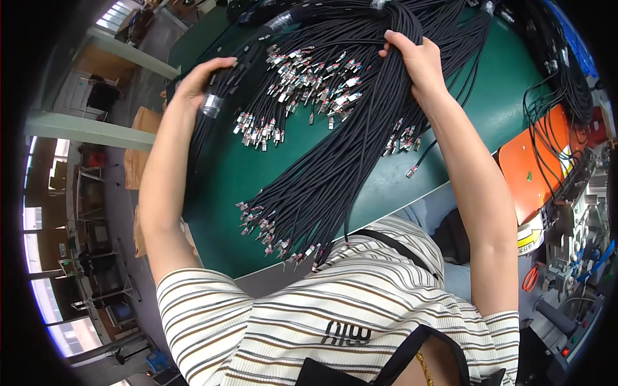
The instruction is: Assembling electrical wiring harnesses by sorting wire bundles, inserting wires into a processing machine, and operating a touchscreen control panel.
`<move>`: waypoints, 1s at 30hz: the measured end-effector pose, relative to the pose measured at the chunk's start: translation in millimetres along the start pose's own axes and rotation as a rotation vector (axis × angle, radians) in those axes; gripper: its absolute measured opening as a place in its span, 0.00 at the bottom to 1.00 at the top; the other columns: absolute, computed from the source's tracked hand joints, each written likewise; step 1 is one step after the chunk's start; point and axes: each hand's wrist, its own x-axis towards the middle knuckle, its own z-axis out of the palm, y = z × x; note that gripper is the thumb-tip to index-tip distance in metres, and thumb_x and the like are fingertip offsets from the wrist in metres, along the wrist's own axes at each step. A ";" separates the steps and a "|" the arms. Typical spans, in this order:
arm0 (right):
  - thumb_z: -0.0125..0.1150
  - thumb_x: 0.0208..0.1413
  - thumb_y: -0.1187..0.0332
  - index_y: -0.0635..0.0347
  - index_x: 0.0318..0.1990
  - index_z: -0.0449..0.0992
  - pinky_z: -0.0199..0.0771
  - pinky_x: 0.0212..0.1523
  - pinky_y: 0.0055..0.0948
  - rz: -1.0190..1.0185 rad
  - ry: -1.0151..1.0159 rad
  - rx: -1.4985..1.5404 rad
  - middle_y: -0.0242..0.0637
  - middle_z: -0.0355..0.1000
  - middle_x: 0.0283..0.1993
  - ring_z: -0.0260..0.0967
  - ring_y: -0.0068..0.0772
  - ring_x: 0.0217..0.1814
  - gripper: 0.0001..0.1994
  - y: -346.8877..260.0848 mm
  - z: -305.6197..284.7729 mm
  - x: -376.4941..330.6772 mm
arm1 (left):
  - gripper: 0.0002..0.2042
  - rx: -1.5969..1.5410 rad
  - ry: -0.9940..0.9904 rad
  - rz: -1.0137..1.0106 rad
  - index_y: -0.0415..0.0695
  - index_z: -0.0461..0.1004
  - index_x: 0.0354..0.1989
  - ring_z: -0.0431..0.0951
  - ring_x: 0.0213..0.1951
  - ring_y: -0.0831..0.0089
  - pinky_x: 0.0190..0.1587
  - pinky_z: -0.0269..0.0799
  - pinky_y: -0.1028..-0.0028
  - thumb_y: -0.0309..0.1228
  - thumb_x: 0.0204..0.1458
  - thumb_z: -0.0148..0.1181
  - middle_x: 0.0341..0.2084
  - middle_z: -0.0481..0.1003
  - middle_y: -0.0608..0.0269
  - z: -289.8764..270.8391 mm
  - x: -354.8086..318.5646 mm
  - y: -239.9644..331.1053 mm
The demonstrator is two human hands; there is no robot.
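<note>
Clasping a black cable bundle point(351, 145) with the right hand point(421, 64), fanned out below; curling the left hand point(193, 83) against a taped bundle point(211, 105), too hidden to judge closure. Could snag connectors point(315, 83) between both if dragged sideways, or slide off the bench point(219, 222) if gripped loosely.

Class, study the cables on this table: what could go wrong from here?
The right hand holds a thick bundle of thin black cables; some could slip from its grip and tangle. That bundle's small silvery metal connectors reach the near edge of the green tabletop and might snag on the striped shirt.
</note>
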 end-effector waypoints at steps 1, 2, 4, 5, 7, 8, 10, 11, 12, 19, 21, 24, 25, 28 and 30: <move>0.68 0.50 0.64 0.70 0.36 0.77 0.77 0.38 0.28 -0.095 0.064 -0.232 0.37 0.78 0.29 0.76 0.31 0.30 0.15 8.4 -5.1 5.9 | 0.10 -0.006 0.014 0.052 0.37 0.80 0.39 0.83 0.31 0.70 0.38 0.82 0.71 0.27 0.48 0.67 0.33 0.82 0.58 -1.3 -5.7 4.9; 0.69 0.48 0.60 0.73 0.42 0.76 0.77 0.44 0.33 -0.281 0.139 -0.551 0.44 0.78 0.35 0.77 0.41 0.36 0.22 8.4 -4.6 3.7 | 0.11 0.040 0.056 0.145 0.37 0.80 0.39 0.83 0.32 0.70 0.38 0.82 0.71 0.27 0.48 0.67 0.33 0.82 0.57 8.5 -15.2 12.0; 0.67 0.49 0.55 0.74 0.58 0.65 0.58 0.64 0.45 -0.654 0.329 -1.000 0.59 0.60 0.63 0.57 0.56 0.67 0.35 22.4 1.2 -1.6 | 0.12 0.119 0.082 0.356 0.35 0.79 0.40 0.83 0.34 0.70 0.40 0.81 0.73 0.26 0.46 0.68 0.35 0.81 0.55 17.8 -32.7 32.9; 0.67 0.50 0.54 0.72 0.61 0.62 0.51 0.67 0.50 -0.748 0.316 -1.042 0.57 0.54 0.67 0.51 0.58 0.70 0.37 16.0 6.9 -9.8 | 0.13 0.217 0.125 0.433 0.34 0.79 0.41 0.83 0.35 0.70 0.42 0.80 0.73 0.26 0.47 0.67 0.36 0.81 0.54 36.9 -46.6 44.4; 0.71 0.47 0.54 0.70 0.62 0.60 0.52 0.67 0.52 -0.962 0.173 -0.808 0.59 0.54 0.67 0.52 0.60 0.69 0.40 -12.3 31.0 -39.4 | 0.17 0.383 0.170 0.621 0.33 0.78 0.43 0.82 0.36 0.71 0.43 0.79 0.73 0.29 0.46 0.68 0.37 0.81 0.53 81.1 -70.2 67.5; 0.73 0.45 0.51 0.69 0.64 0.58 0.52 0.70 0.49 -0.805 -0.118 -0.583 0.60 0.52 0.69 0.50 0.60 0.72 0.44 -23.0 45.6 -53.4 | 0.18 0.447 0.103 0.648 0.33 0.78 0.44 0.82 0.38 0.71 0.43 0.78 0.73 0.30 0.45 0.70 0.38 0.81 0.53 104.1 -75.2 80.5; 0.75 0.43 0.48 0.70 0.69 0.50 0.45 0.74 0.43 -0.219 -0.645 -0.089 0.60 0.49 0.71 0.44 0.53 0.76 0.53 -70.7 70.8 -92.9 | 0.21 0.612 -0.011 0.811 0.34 0.76 0.47 0.81 0.38 0.74 0.45 0.76 0.74 0.35 0.48 0.69 0.37 0.80 0.57 150.2 -78.6 97.9; 0.76 0.43 0.49 0.70 0.69 0.47 0.46 0.74 0.43 -0.145 -0.703 0.048 0.59 0.48 0.72 0.44 0.53 0.76 0.54 -73.6 81.4 -105.3 | 0.30 0.682 -0.023 0.803 0.30 0.68 0.54 0.80 0.40 0.72 0.44 0.76 0.75 0.36 0.46 0.72 0.39 0.79 0.52 196.4 -87.8 104.1; 0.76 0.43 0.49 0.72 0.65 0.56 0.58 0.68 0.42 -0.335 -0.650 0.209 0.56 0.57 0.67 0.56 0.49 0.70 0.49 -86.9 93.1 -117.7 | 0.40 0.751 -0.039 0.801 0.26 0.60 0.61 0.80 0.41 0.70 0.43 0.76 0.77 0.37 0.44 0.75 0.41 0.78 0.46 246.2 -97.6 104.1; 0.59 0.58 0.57 0.62 0.42 0.69 0.69 0.37 0.31 0.142 0.107 0.826 0.32 0.65 0.27 0.65 0.30 0.28 0.16 -122.5 -37.6 -133.3 | 0.23 0.903 -0.316 1.211 0.33 0.76 0.44 0.79 0.36 0.77 0.43 0.75 0.74 0.41 0.50 0.70 0.33 0.79 0.59 334.4 8.4 80.2; 0.56 0.59 0.54 0.61 0.40 0.68 0.61 0.30 0.23 0.135 0.121 1.057 0.23 0.60 0.24 0.60 0.18 0.25 0.17 -131.6 -97.7 -140.4 | 0.41 0.933 -0.296 1.061 0.28 0.67 0.54 0.78 0.43 0.67 0.48 0.74 0.70 0.53 0.43 0.72 0.41 0.77 0.50 367.2 68.4 28.6; 0.54 0.61 0.54 0.61 0.41 0.68 0.58 0.25 0.18 0.045 0.081 1.224 0.20 0.59 0.23 0.57 0.12 0.20 0.17 -131.0 -167.4 -150.7 | 0.51 0.933 -0.484 1.045 0.25 0.62 0.58 0.74 0.53 0.51 0.55 0.71 0.62 0.58 0.37 0.73 0.50 0.71 0.34 438.5 83.3 -32.9; 0.53 0.62 0.53 0.62 0.42 0.69 0.58 0.24 0.18 0.068 0.068 1.159 0.19 0.59 0.23 0.56 0.11 0.19 0.18 -129.0 -182.3 -156.9 | 0.47 1.060 -0.417 1.253 0.27 0.65 0.54 0.75 0.50 0.47 0.54 0.71 0.59 0.57 0.36 0.73 0.48 0.71 0.34 461.1 97.9 -53.4; 0.53 0.63 0.50 0.64 0.49 0.70 0.60 0.23 0.19 0.147 0.206 0.872 0.26 0.65 0.26 0.60 0.17 0.19 0.22 -118.4 -195.9 -171.0 | 0.40 1.368 -0.517 1.064 0.33 0.73 0.49 0.73 0.50 0.47 0.53 0.70 0.57 0.57 0.37 0.72 0.44 0.74 0.40 506.0 118.5 -96.7; 0.55 0.63 0.54 0.62 0.53 0.69 0.66 0.29 0.26 0.139 0.401 0.728 0.34 0.72 0.35 0.66 0.26 0.25 0.21 -115.7 -188.5 -181.9 | 0.38 1.390 -0.403 1.148 0.36 0.74 0.50 0.73 0.50 0.47 0.53 0.70 0.57 0.57 0.37 0.71 0.44 0.74 0.42 512.5 127.2 -103.2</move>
